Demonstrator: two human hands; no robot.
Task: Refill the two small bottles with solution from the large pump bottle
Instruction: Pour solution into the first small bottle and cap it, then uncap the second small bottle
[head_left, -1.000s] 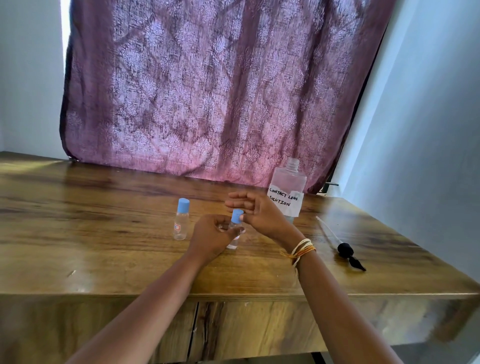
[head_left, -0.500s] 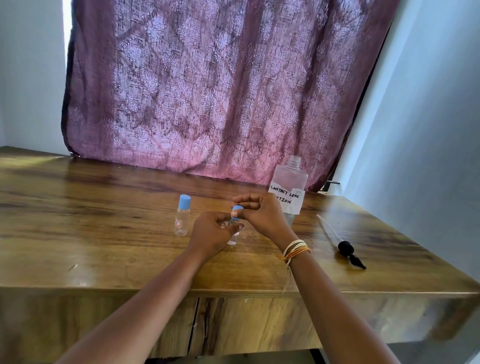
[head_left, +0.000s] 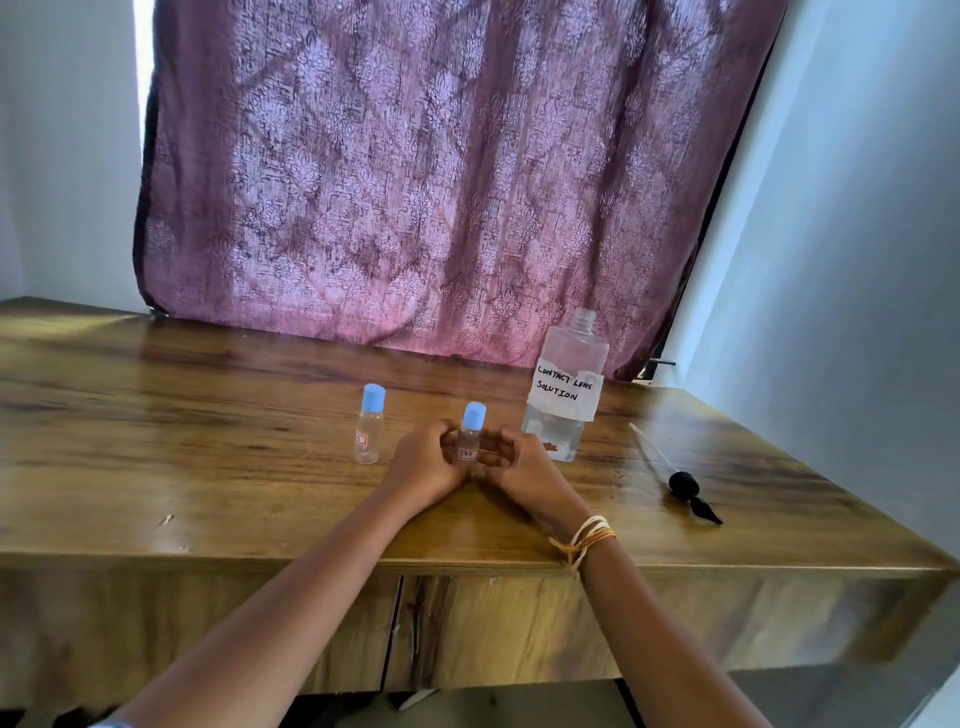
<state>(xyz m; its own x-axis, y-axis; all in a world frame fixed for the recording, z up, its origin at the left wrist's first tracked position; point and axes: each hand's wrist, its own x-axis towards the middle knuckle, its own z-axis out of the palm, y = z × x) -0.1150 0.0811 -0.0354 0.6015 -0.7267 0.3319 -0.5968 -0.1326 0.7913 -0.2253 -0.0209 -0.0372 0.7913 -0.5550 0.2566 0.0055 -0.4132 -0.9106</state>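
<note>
Two small clear bottles with blue caps stand on the wooden table (head_left: 208, 457). The left small bottle (head_left: 369, 425) stands alone. The right small bottle (head_left: 470, 434) stands upright between my hands: my left hand (head_left: 426, 462) holds its body from the left, and my right hand (head_left: 511, 460) curls its fingers round it from the right. Its blue cap is on and free of both hands. The large clear bottle (head_left: 569, 384), labelled "contact lens solution", stands uncapped just right of my right hand, with liquid low inside.
The black pump head with its long clear tube (head_left: 680, 483) lies on the table to the right of the large bottle. A purple patterned curtain (head_left: 441, 182) hangs behind the table. The table's front edge runs under my forearms.
My right hand left the blue cap and came down to the body of the right small bottle. Both hands lowered towards the table; the bottle stands capped.
</note>
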